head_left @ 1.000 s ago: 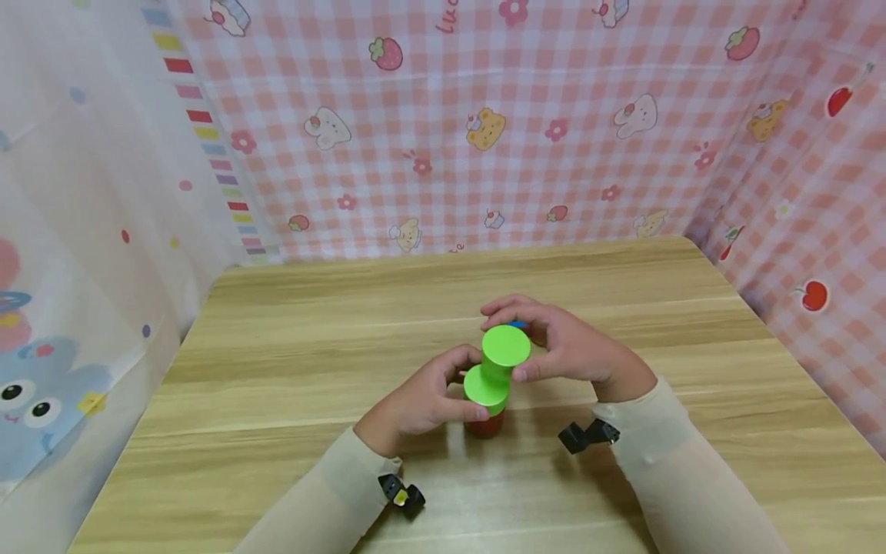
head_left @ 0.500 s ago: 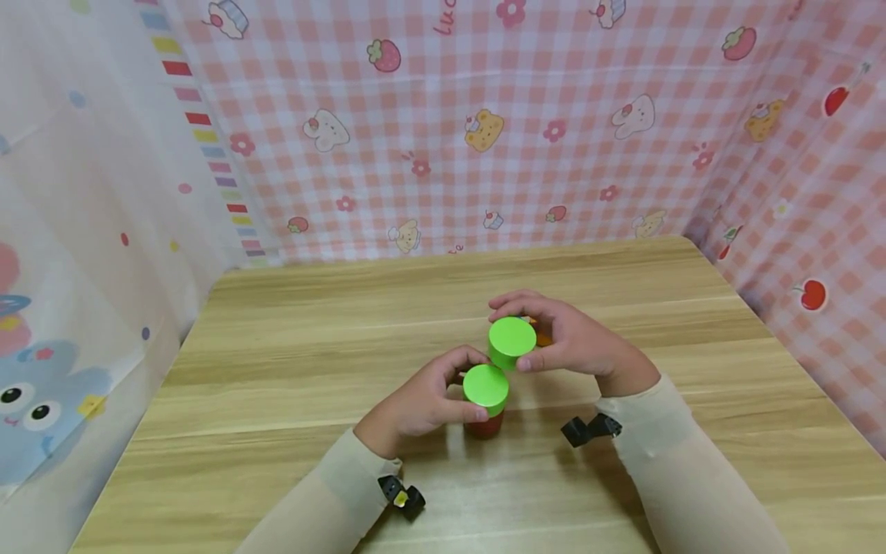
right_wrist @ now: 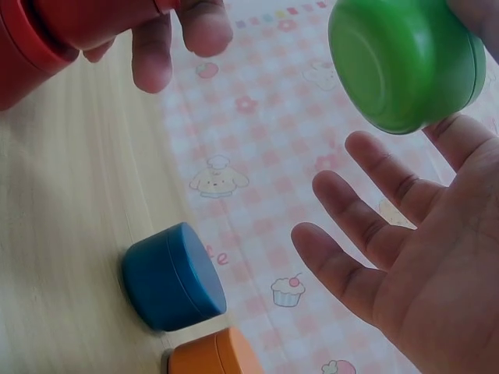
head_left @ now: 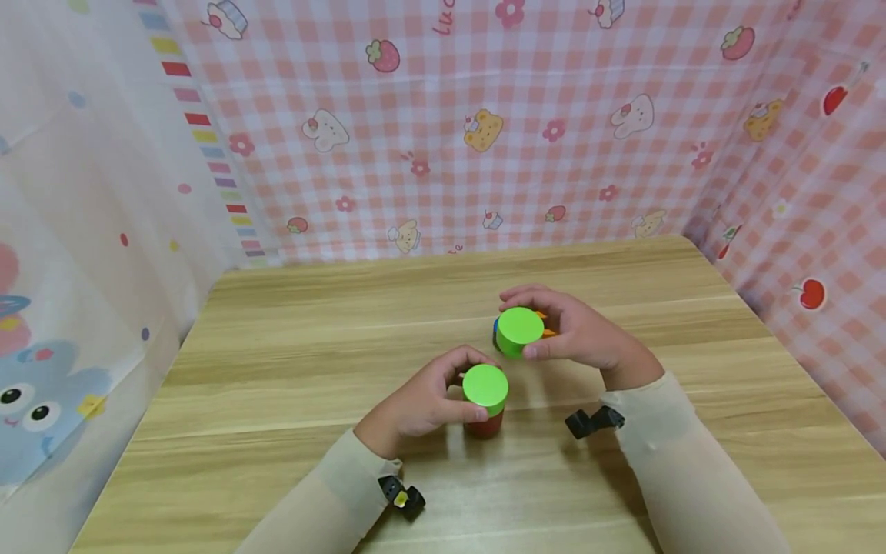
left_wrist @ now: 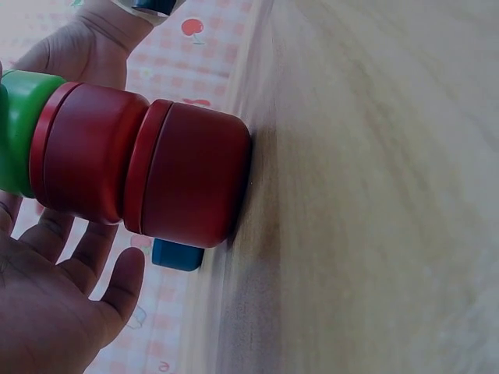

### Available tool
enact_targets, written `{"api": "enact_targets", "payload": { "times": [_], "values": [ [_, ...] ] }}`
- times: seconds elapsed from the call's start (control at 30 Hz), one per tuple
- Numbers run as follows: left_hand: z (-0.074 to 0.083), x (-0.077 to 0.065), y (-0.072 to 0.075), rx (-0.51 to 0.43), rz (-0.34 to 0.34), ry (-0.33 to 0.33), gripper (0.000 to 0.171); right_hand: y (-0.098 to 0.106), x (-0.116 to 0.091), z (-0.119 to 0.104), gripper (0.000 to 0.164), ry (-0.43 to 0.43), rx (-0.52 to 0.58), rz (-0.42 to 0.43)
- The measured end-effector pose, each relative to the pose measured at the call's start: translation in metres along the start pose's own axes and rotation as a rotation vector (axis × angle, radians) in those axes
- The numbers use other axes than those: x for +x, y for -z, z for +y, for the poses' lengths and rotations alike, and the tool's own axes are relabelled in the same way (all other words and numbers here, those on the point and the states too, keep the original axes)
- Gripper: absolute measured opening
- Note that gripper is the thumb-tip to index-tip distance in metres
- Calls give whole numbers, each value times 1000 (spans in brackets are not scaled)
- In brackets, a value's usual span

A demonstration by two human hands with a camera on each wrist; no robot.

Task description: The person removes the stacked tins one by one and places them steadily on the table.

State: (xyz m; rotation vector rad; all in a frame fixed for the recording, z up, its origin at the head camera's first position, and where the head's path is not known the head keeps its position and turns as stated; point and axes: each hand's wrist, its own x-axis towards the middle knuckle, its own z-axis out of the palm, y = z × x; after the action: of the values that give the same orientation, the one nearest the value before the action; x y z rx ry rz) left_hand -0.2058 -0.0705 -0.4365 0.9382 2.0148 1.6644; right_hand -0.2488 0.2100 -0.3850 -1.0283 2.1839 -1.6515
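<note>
Two red round tins [left_wrist: 87,152], [left_wrist: 191,173] stand stacked on the table, topped by a green tin [head_left: 486,387]. My left hand [head_left: 425,396] pinches that top green tin between thumb and fingers, its other fingers spread beside the stack in the left wrist view. A second green tin [head_left: 521,329] is pinched between the thumb and index finger of my right hand [head_left: 584,338]. It hangs in the air behind and to the right of the stack, its underside showing in the right wrist view. The right hand's other fingers reach out loosely.
Behind the right hand, a blue tin [right_wrist: 168,279] and an orange tin [right_wrist: 210,354] stand side by side on the wooden table [head_left: 311,331]. Checked cloth [head_left: 429,115] hangs along the table's back and right sides, a white printed cloth [head_left: 83,192] on the left.
My right hand has carried its green tin off the stack's top, back and to the right. The blue and orange tins show more behind it. My left hand has stayed on the stack.
</note>
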Motion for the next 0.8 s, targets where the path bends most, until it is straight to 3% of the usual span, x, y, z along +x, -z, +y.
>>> {"api": "enact_targets", "payload": {
  "times": [0.57,0.8],
  "values": [
    [0,0,0,-9,-4,-10,49,12,-3,7,57,-25,11,58],
    [-1,0,0,-2,-5,-4,49,18,-6,14,56,-73,9,113]
  ]
}}
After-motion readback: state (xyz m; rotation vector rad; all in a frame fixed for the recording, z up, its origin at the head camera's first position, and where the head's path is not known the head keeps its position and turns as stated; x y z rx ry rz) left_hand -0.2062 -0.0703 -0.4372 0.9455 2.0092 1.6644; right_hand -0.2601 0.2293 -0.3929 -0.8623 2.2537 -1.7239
